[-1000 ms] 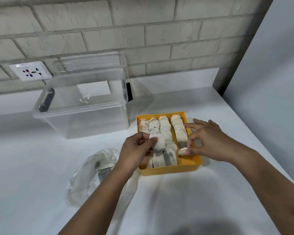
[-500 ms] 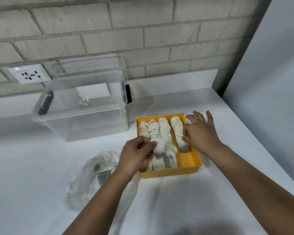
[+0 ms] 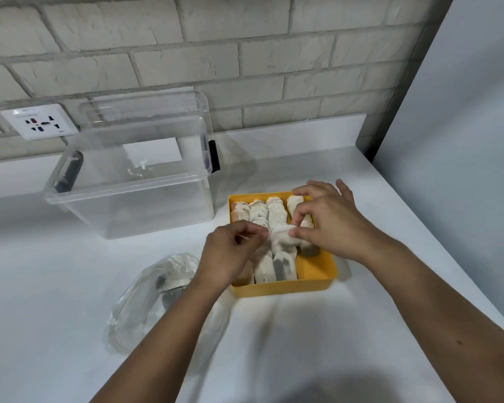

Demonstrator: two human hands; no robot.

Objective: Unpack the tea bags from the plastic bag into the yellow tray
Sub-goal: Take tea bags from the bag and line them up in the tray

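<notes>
The yellow tray [image 3: 314, 283] sits on the white counter and holds several rows of pale tea bags [image 3: 275, 212]. Above its middle, one tea bag [image 3: 281, 238] is held between both hands. My left hand [image 3: 230, 254] pinches its left end with curled fingers. My right hand [image 3: 329, 222] pinches its right end with thumb and forefinger, the other fingers spread over the tray's right row. The clear plastic bag [image 3: 146, 301] lies crumpled to the left of the tray, partly under my left forearm, with a few dark tea bags [image 3: 169, 286] inside.
A clear plastic storage box [image 3: 128, 181] with its lid behind it stands at the back left against the brick wall. A wall socket [image 3: 38, 122] is at the far left. A grey panel [image 3: 463, 141] bounds the counter on the right.
My right hand left the tray's right row, moved left and took hold of the tea bag that my left hand was holding. My left hand stayed nearly in place.
</notes>
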